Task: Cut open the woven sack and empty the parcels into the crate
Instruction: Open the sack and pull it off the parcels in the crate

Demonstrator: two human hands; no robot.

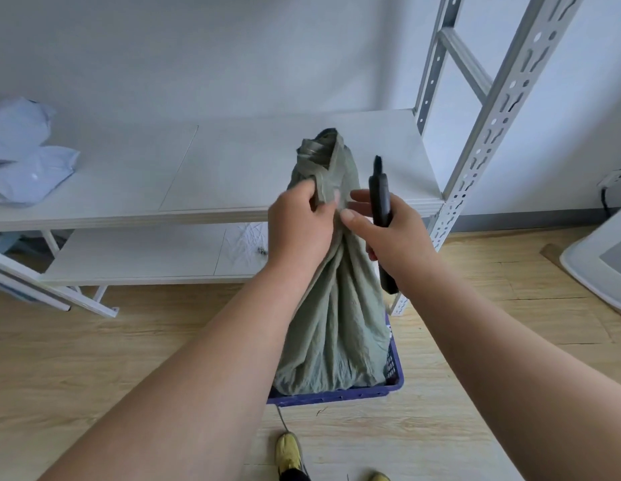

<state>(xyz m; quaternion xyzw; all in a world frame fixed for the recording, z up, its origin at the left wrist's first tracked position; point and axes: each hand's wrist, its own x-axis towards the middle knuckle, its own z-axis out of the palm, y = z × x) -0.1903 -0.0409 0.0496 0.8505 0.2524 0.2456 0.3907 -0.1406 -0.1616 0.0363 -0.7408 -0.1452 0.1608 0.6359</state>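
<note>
A grey-green woven sack [331, 328] stands upright in a blue plastic crate [394, 380] on the floor, its gathered neck pointing up. My left hand [297, 229] pinches the sack's neck just below the top. My right hand [394, 237] holds a black utility knife [378, 199], blade end up, right beside the neck; its thumb and forefinger are spread toward the fabric. The sack hides the inside of the crate, so no parcels show there.
A white metal rack with a low shelf board [205, 175] stands behind the crate, its slotted upright [486, 133] at the right. Pale blue mailer bags [22, 157] lie on the shelf's left. A white bin [604, 265] sits at right. A yellow shoe [289, 453] is below the crate.
</note>
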